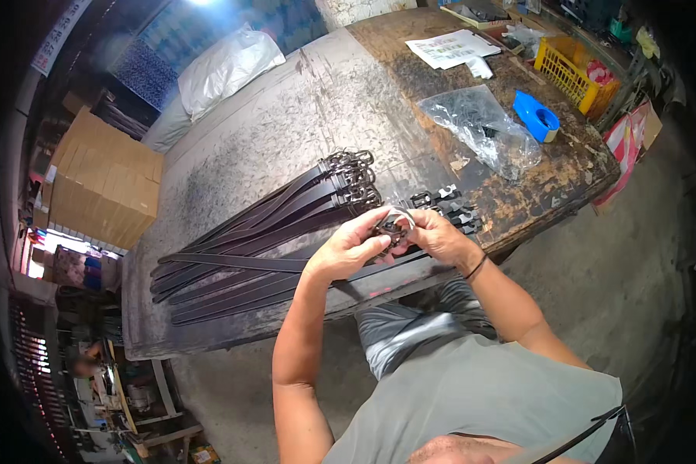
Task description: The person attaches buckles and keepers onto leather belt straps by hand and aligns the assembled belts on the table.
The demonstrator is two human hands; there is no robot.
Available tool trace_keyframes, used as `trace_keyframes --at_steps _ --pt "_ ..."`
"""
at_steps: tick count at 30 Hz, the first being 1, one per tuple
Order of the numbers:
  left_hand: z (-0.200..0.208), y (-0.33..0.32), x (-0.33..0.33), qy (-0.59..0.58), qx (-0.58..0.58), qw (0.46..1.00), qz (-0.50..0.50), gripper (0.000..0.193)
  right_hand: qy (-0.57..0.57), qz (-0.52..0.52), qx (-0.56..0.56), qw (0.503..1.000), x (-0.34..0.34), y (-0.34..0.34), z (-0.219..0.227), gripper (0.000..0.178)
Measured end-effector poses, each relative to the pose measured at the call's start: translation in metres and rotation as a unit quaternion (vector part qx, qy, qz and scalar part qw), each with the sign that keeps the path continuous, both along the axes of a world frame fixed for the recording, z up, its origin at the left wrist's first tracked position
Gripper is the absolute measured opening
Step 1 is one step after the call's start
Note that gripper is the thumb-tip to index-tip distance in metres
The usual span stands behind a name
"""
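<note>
My left hand [346,247] is closed with its thumb and fingers on the dark metal buckle [392,226] of a belt, above the table's near edge. From the other side my right hand [439,237] pinches the same buckle end, where a pale curved strip [401,216] shows between the fingers. The fingers hide much of the buckle. Just beyond my hands lies a bundle of dark leather belts [259,213], their buckles [352,176] piled together and their straps running left. More belt buckles [441,203], some with pale tabs, lie beside my right hand.
The worn table [286,100] carries a clear plastic bag [483,127], a blue tape dispenser [535,116], paper sheets [451,49] and a yellow crate [568,73] to the right. A white sack [228,69] lies at the far left, near stacked cardboard boxes [104,174].
</note>
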State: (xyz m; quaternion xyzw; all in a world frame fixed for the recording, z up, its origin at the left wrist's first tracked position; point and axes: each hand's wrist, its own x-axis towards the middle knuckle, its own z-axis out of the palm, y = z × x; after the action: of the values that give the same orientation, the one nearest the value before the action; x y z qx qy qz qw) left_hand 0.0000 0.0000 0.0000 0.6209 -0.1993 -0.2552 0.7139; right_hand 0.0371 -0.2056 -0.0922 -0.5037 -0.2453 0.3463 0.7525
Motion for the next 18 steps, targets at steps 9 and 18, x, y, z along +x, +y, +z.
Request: trace_keyframes --at_steps 9,18 --pt "-0.002 -0.022 -0.007 -0.088 0.253 0.948 0.172 0.019 -0.341 -0.354 -0.097 0.866 -0.016 -0.005 0.064 0.017" --pt "0.002 -0.032 -0.006 -0.120 0.205 0.943 0.234 0.022 -0.307 -0.340 -0.175 0.872 -0.007 -0.015 0.071 0.014"
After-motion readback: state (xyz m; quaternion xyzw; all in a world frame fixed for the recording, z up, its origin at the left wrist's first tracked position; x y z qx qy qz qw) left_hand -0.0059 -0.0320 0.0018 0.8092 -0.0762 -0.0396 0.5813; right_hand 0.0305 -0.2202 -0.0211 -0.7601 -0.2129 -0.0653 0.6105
